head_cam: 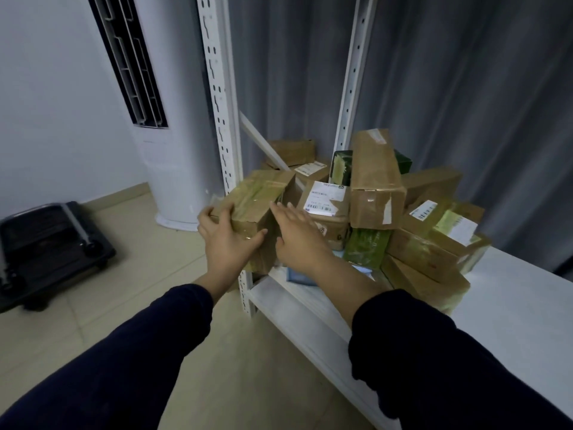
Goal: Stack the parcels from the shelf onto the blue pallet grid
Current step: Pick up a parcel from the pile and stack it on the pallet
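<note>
A taped brown cardboard parcel (259, 200) sticks out over the left end of the white shelf (508, 305). My left hand (226, 237) grips its near left corner, fingers curled over the edge and thumb across the front face. My right hand (297, 234) lies flat against the parcel's right side with straight fingers. Behind it sits a pile of several more parcels, among them a long upright brown box (376, 178), a labelled box (325, 203) and a green packet (366, 246). No blue pallet grid is in view.
The shelf's white perforated uprights (217, 97) rise left of and behind the pile. A tall white air-conditioner column (164, 119) stands on the beige floor to the left. A folded black hand trolley (46, 246) lies at far left. Grey curtains hang behind.
</note>
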